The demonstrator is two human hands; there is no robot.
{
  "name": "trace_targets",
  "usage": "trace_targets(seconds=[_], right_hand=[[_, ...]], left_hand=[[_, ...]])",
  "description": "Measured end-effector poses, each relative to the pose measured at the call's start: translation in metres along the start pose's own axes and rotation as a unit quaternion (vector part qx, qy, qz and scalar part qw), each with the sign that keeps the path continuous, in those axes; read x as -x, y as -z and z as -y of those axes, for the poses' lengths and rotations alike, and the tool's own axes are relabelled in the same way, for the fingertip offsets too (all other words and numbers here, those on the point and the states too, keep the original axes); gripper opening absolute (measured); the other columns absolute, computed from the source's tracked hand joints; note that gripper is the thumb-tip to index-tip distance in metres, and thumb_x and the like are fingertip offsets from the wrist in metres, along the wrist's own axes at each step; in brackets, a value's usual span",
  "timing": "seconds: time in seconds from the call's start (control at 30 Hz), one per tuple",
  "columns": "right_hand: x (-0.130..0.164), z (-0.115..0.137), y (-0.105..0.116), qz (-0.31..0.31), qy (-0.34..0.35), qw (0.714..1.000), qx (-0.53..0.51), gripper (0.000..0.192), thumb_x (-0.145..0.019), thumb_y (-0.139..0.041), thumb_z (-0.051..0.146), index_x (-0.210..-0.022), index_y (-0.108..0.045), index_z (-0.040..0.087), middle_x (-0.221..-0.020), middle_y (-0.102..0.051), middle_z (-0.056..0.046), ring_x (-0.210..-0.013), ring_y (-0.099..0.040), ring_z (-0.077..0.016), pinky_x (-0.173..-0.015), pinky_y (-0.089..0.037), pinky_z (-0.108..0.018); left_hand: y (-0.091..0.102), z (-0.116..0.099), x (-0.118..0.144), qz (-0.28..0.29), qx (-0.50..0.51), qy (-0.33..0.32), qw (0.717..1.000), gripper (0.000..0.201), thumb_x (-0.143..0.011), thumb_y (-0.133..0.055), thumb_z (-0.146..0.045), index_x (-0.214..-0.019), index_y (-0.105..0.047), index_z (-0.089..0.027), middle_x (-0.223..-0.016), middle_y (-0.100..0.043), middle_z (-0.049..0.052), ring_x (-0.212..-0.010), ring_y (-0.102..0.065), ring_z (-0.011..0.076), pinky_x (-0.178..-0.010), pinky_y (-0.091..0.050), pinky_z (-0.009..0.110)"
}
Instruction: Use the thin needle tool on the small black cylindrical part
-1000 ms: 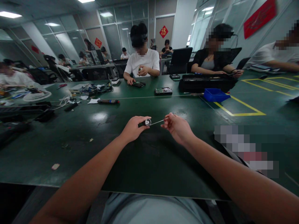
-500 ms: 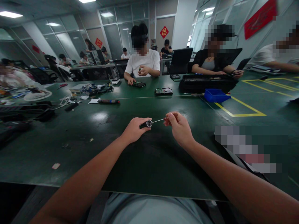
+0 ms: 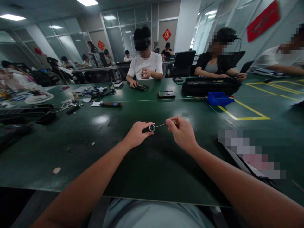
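Head view: I find my left hand (image 3: 137,135) closed around a small dark cylinder (image 3: 150,128) with a pale round end, held just above the green table (image 3: 152,171). My right hand (image 3: 181,133) pinches a thin screwdriver (image 3: 163,124), its tip at the cylinder's end. Well beyond the cylinder sits a blue tray (image 3: 218,98).

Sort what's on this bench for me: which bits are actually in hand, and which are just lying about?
In hand:
- small black cylinder, held by left hand
- thin screwdriver, pinched by right hand, tip at the cylinder's end

Lying about:
- blue tray
- circuit board
- pen-like tool
- cable clutter
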State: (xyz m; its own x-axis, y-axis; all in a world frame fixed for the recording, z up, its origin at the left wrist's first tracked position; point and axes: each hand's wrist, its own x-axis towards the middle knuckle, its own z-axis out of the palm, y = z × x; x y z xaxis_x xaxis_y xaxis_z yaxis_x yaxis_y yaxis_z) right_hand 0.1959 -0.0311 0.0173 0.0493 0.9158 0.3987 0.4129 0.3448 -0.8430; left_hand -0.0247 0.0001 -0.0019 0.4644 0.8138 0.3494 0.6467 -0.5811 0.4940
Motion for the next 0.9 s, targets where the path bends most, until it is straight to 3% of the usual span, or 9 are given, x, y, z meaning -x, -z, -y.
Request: trace_targets(seconds=[0.17, 0.33, 0.53, 0.7, 0.83, 0.9], right_hand=[[0.002, 0.0, -0.001, 0.031, 0.045, 0.998, -0.023, 0.013, -0.091, -0.052, 0.031, -0.095, -0.063, 0.024, -0.081, -0.068, -0.002, -0.071, -0.062, -0.0178, -0.064, -0.044, -0.031], [0.003, 0.003, 0.0, 0.046, 0.031, 0.998, 0.03, 0.03, -0.097, -0.045, 0.043, -0.086, -0.064, 0.023, -0.065, -0.06, 0.0, -0.06, -0.057, -0.0179, -0.058, -0.04, -0.032], [0.003, -0.006, -0.005, 0.015, 0.04, 0.999, 0.004, 0.023, -0.096, -0.048, 0.035, -0.114, -0.055, 0.022, -0.087, -0.067, -0.004, -0.077, -0.063, -0.0203, -0.071, -0.047, -0.035], [0.0, -0.006, -0.005, 0.039, 0.012, 0.998, -0.056, 0.02, -0.095, -0.05, 0.039, -0.099, -0.059, 0.021, -0.083, -0.066, -0.004, -0.077, -0.063, -0.0195, -0.072, -0.048, -0.034], [0.001, -0.004, -0.004, 0.049, 0.003, 0.999, -0.011, 0.031, -0.098, -0.043, 0.046, -0.09, -0.061, 0.022, -0.066, -0.056, 0.001, -0.062, -0.056, -0.0174, -0.061, -0.042, -0.033], [0.002, -0.006, -0.004, 0.039, 0.004, 0.999, -0.004, 0.029, -0.099, -0.043, 0.045, -0.095, -0.06, 0.022, -0.068, -0.058, 0.0, -0.064, -0.057, -0.0179, -0.062, -0.043, -0.033]], left_hand=[[0.001, 0.001, 0.001, 0.003, -0.007, 0.005, 1.0, 0.04, -0.089, -0.069, -0.03, -0.128, -0.064, -0.026, -0.118, -0.071, 0.005, -0.108, -0.062, 0.0237, -0.099, -0.043, 0.043], [0.001, 0.002, 0.0, 0.005, -0.006, 0.002, 1.0, 0.039, -0.088, -0.07, -0.028, -0.126, -0.066, -0.025, -0.116, -0.072, 0.005, -0.106, -0.062, 0.0238, -0.1, -0.043, 0.043], [0.0, 0.004, 0.0, 0.002, 0.0, 0.01, 1.0, 0.04, -0.088, -0.07, -0.028, -0.128, -0.065, -0.026, -0.117, -0.071, 0.004, -0.106, -0.062, 0.0234, -0.099, -0.043, 0.042], [-0.001, 0.006, 0.0, 0.003, -0.01, 0.005, 1.0, 0.04, -0.088, -0.07, -0.029, -0.128, -0.064, -0.026, -0.115, -0.071, 0.003, -0.105, -0.062, 0.0233, -0.097, -0.044, 0.041], [-0.002, 0.006, -0.001, 0.005, -0.009, -0.003, 1.0, 0.04, -0.087, -0.072, -0.027, -0.126, -0.065, -0.025, -0.119, -0.071, 0.003, -0.108, -0.062, 0.0234, -0.099, -0.043, 0.041], [-0.001, 0.006, -0.001, 0.004, -0.005, -0.004, 1.0, 0.04, -0.087, -0.072, -0.027, -0.126, -0.065, -0.025, -0.12, -0.071, 0.003, -0.109, -0.062, 0.0235, -0.099, -0.042, 0.042]])
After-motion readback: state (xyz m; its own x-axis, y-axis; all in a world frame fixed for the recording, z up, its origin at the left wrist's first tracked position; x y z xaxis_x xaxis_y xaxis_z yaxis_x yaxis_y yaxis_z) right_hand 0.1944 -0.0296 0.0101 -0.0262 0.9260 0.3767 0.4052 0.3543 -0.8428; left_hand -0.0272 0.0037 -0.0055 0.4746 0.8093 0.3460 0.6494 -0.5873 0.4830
